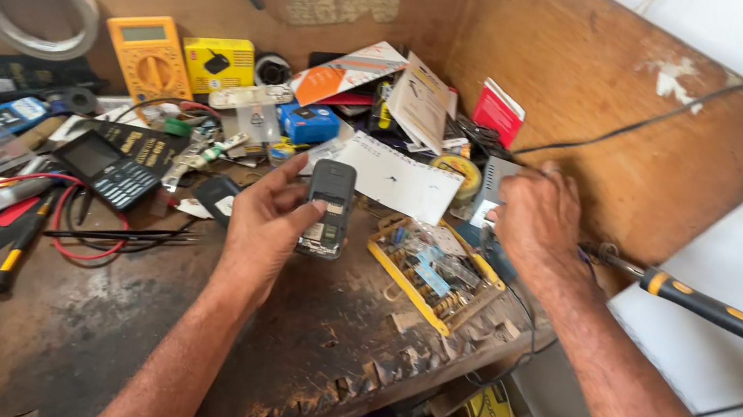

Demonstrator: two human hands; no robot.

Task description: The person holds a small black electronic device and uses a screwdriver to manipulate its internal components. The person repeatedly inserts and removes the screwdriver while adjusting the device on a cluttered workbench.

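Phone [328,208], a small dark handset with its back cover off, sits upright in the left hand [267,221], fingers curled around its left edge and thumb on the lower part, so that grip is closed firmly on it, just above the scarred wooden bench [169,336]. Right of the phone, nearly touching it, lies a yellow parts tray [426,273] full of little bits. Further right, the right hand [535,221] is knuckles-up over the back of the bench near a black cable [648,119]; its fingers are bent, but I honestly can't tell if they're pinching anything. Just past that wrist pokes a soldering iron [726,316] with a black and yellow handle. Left of the phone hand there's a second keypad phone [108,170] lying flat, then red wires [75,234] looping beside it. Behind the grip, well apart, stand a yellow multimeter [152,56] and a yellow box [218,64], with a white card [401,183] just behind the held phone.
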